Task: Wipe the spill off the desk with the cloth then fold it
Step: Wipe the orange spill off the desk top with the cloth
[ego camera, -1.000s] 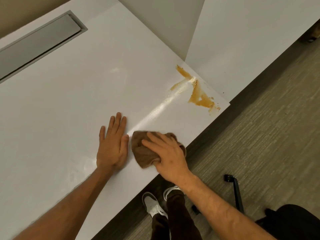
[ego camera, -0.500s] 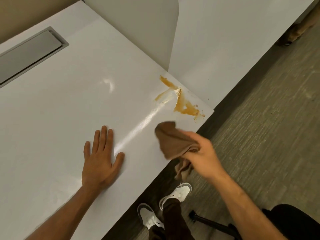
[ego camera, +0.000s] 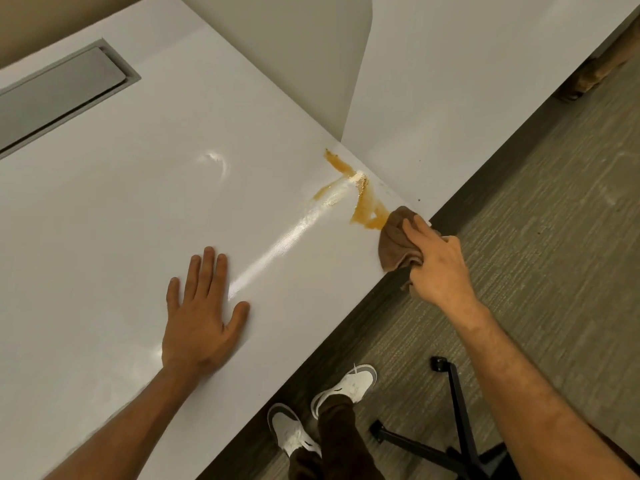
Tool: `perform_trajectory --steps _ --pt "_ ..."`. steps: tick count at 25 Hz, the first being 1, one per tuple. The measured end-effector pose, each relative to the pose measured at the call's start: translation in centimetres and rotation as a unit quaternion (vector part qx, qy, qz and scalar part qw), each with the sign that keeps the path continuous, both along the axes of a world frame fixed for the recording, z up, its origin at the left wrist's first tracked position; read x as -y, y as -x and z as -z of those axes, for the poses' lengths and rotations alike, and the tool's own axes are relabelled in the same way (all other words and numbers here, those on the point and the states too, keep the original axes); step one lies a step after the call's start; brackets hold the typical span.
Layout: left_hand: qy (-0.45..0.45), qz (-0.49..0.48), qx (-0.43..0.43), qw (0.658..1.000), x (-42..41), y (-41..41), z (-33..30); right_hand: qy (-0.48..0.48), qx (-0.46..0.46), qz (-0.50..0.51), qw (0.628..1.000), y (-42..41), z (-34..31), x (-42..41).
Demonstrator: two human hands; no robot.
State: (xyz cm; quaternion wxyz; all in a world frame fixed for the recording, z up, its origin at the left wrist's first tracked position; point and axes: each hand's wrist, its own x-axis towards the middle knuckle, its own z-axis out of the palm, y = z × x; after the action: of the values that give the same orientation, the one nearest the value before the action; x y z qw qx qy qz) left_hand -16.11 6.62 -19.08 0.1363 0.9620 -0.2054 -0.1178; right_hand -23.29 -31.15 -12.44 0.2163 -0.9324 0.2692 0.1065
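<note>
An orange-brown spill [ego camera: 360, 199] streaks the far right corner of the white desk [ego camera: 138, 202]. My right hand [ego camera: 436, 261] grips a bunched brown cloth [ego camera: 394, 240] and holds it on the desk's edge, its front touching the near end of the spill. Part of the cloth hangs below the edge under my fingers. My left hand [ego camera: 204, 313] lies flat on the desk, fingers straight, well left of the spill.
A grey recessed cable flap [ego camera: 59, 95] sits at the desk's far left. A white partition [ego camera: 311, 57] and a second desk [ego camera: 467, 81] stand behind the spill. Below the edge are carpet, my shoes [ego camera: 346, 386] and a black chair base [ego camera: 450, 427].
My right hand lifted the cloth from beside my left hand and carried it right and away to the spill's near end. My left hand stayed flat on the desk.
</note>
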Motion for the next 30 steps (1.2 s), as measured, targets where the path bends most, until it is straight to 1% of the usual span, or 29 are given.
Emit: perform_trajectory --steps 2,4,6,7,9,11,12,13,14,15,16,17,19,21,22,24,30 --pt "0.003 0.002 0.001 1.000 0.0 0.1 -0.1 0.011 0.013 -0.023 1.000 1.3 0.0 -1.9" --pt "0.002 0.001 -0.001 1.000 0.0 0.1 -0.1 -0.013 0.016 -0.054 0.998 2.6 -0.3 -4.6" --pt "0.002 0.002 0.001 1.000 0.0 0.1 0.0 -0.074 -0.005 -0.076 0.994 3.5 -0.5 -6.7" --pt "0.003 0.002 0.001 1.000 -0.1 0.1 0.0 -0.126 -0.021 -0.079 0.989 3.7 -0.7 -7.0" --pt "0.003 0.003 0.000 1.000 -0.1 0.0 0.1 -0.271 -0.043 -0.036 0.961 3.5 -2.2 -6.5" --pt "0.004 0.003 0.002 1.000 -0.1 0.0 0.1 -0.395 -0.028 0.034 0.918 3.0 -4.4 -4.9" --pt "0.005 0.003 0.003 1.000 0.0 0.0 0.1 -0.429 -0.004 0.078 0.900 2.5 -5.3 -3.7" --pt "0.006 0.002 0.003 1.000 0.0 0.0 0.1 -0.442 0.028 0.129 0.887 1.8 -5.9 -2.5" --pt "0.006 0.003 0.001 1.000 0.0 0.0 0.1 -0.407 0.059 0.162 0.897 0.9 -6.0 -1.2" --pt "0.005 0.004 -0.001 1.000 0.0 0.0 0.0 -0.320 0.078 0.174 0.928 -0.3 -5.6 0.0" --pt "0.006 0.005 -0.002 1.000 -0.1 0.0 0.0 -0.218 0.077 0.166 0.959 -1.5 -4.8 0.8" --pt "0.007 0.004 -0.001 1.000 -0.1 0.0 0.0 -0.136 0.062 0.140 0.979 -2.7 -3.6 1.1" --pt "0.006 0.000 0.000 1.000 -0.1 0.1 0.0 -0.007 0.000 0.052 0.999 -4.2 -0.8 -0.1" --pt "0.005 -0.001 -0.001 1.000 -0.1 0.1 0.1 0.081 -0.031 0.014 0.996 -4.5 2.1 -1.7" --pt "0.004 -0.001 -0.003 1.000 -0.1 0.1 0.1 0.097 -0.029 0.017 0.995 -4.5 3.2 -2.1" --pt "0.002 0.001 -0.005 1.000 -0.1 0.1 0.0 0.099 -0.002 0.029 0.995 -4.6 4.2 -1.8" --pt "0.004 -0.001 -0.003 1.000 0.2 0.1 -0.4 0.113 0.050 0.008 0.992 -4.7 4.9 -0.7"
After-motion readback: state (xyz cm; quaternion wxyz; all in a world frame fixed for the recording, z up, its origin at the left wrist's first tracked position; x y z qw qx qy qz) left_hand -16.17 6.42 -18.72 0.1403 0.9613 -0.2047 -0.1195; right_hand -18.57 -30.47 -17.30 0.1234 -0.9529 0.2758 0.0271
